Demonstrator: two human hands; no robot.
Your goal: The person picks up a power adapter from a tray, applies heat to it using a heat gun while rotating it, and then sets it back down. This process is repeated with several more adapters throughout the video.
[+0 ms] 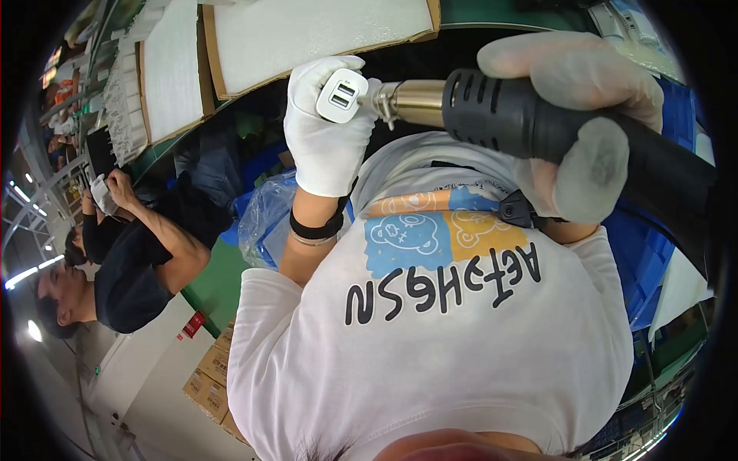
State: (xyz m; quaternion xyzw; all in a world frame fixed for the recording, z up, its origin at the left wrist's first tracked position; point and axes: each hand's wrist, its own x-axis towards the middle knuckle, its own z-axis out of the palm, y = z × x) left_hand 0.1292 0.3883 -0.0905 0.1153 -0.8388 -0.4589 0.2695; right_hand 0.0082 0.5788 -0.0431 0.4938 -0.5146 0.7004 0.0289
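Observation:
A white charger plug (342, 95) with two USB ports faces up in my left hand (326, 154). That hand wears a white glove, and its fingers are closed around the plug. My right hand (578, 73), covered in pale, partly see-through material, wraps round the body of a black heat gun (492, 111). Fingers lie along its far side, the thumb on the near side. The gun's metal nozzle (417, 103) points left at the plug, its tip close beside the plug and my left fingers. Whether the tip touches them I cannot tell.
Beyond my hands, white foam sheeting (323, 34) lines a cardboard tray, with another lined tray (171, 73) to its left. A co-worker (134, 265) is at the left. A clear plastic bag (267, 211) and blue bin (636, 269) flank me. Cardboard boxes (207, 384) are stacked lower left.

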